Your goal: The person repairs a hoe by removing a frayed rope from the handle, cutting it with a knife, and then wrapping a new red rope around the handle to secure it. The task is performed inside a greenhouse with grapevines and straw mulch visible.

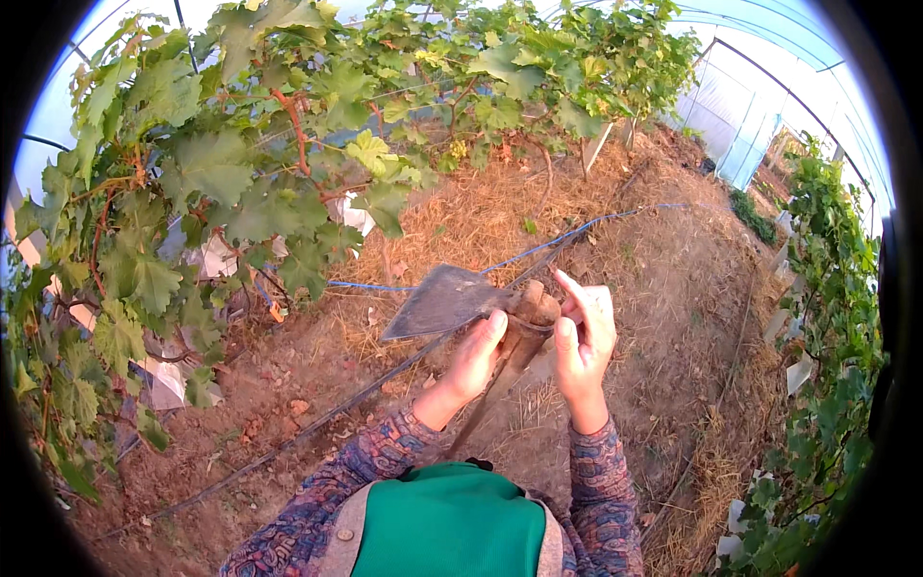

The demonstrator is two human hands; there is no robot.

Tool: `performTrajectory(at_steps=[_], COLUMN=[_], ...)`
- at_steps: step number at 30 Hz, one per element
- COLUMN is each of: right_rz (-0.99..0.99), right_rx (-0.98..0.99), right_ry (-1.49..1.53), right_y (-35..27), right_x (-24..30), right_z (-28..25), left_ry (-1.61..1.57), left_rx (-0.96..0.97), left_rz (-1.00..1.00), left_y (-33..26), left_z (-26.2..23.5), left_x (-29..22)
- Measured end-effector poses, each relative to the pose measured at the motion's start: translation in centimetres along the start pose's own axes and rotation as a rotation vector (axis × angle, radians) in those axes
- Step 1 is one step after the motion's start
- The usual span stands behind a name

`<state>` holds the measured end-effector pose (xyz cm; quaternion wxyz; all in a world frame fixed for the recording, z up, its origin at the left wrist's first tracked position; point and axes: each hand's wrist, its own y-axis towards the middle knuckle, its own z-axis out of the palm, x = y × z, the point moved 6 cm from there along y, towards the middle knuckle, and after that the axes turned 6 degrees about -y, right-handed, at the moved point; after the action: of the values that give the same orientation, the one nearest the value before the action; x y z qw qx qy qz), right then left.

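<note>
**Hoe held up between two hands in a grapevine tunnel**

Plastic-covered greenhouse tunnel (769,106) overhead, straw-strewn brown soil (663,279) below.

Left hand (473,361): fingers curled shut round the dark wooden handle (500,380) of a hoe, just under its head, thumb pointing up along the shaft. Right hand (585,346): partly open, index finger raised straight, remaining fingers bent, thumb and fingertips touching the earth-caked socket (532,306) where handle meets blade; whether actually gripped, cannot tell. Flat grey triangular metal hoe blade (440,300) sticking out to the left from that socket, held above the ground at mid-frame, tilted, well clear of the soil.

Patterned blue-and-red sleeves (601,481) on both forearms, green vest front (452,524) at the lower edge.

Further out: thin black irrigation hose (327,418) lying across the soil from lower left, passing beneath the hoe; blue line (577,231) running up toward the right. Row of large-leaved green grapevines (240,173) along the left and top, white paper bags (216,258) hanging among the leaves. Second vine row (827,385) down the right edge.
</note>
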<state>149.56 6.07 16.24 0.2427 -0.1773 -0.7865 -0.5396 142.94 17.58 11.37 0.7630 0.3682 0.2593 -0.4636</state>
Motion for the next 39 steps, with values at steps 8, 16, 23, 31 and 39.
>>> performTrajectory(at_steps=[8,16,23,31,39], right_rz=[-0.005,0.196,0.242,0.207,0.143], right_rx=[0.233,0.393,0.358,0.356,0.371], right_ry=[-0.022,-0.066,-0.068,-0.06,-0.131], right_y=[3.2,3.9,3.4,2.9,2.9], right_x=[2.4,2.3,2.4,3.8,4.5], right_z=[0.7,0.3,0.0,0.4,0.5], left_ry=[-0.022,-0.248,-0.226,-0.301,-0.251], left_rx=[0.081,0.038,0.021,0.043,-0.003], left_rz=[0.01,-0.085,-0.048,-0.023,0.031], left_y=[-0.1,0.8,0.3,0.0,-1.1], left_z=[-0.3,-1.8,-1.5,-1.8,-1.3], left_x=[0.9,3.1,3.1,3.5,0.7])
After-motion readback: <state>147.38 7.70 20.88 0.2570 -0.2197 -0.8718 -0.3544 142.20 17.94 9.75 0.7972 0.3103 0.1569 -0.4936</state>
